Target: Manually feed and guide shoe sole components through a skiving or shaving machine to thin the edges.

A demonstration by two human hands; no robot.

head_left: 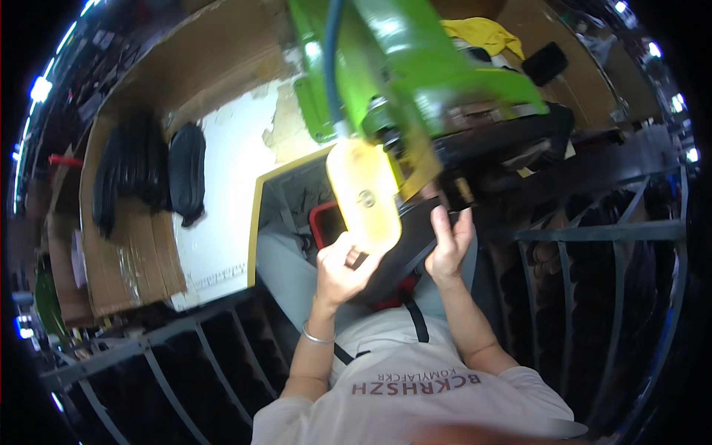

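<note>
A yellow oblong piece with rounded ends hangs brightly lit at the lower end of a blue tube, with a small round fitting at its middle. The bent fingers of my left hand meet at its lower end, fingertips partly hidden there; whether they hold it or something behind it I cannot make out. My right hand is raised beside the green machine, thumb and finger stretched up and apart near a dark part. Between my hands lies a dark shape, blurred and too dark to name.
Black padded pieces stand in a cardboard box on the left, and another black piece lies on the white tabletop. Yellow cloth sits at the back right. Metal rails flank me on both sides.
</note>
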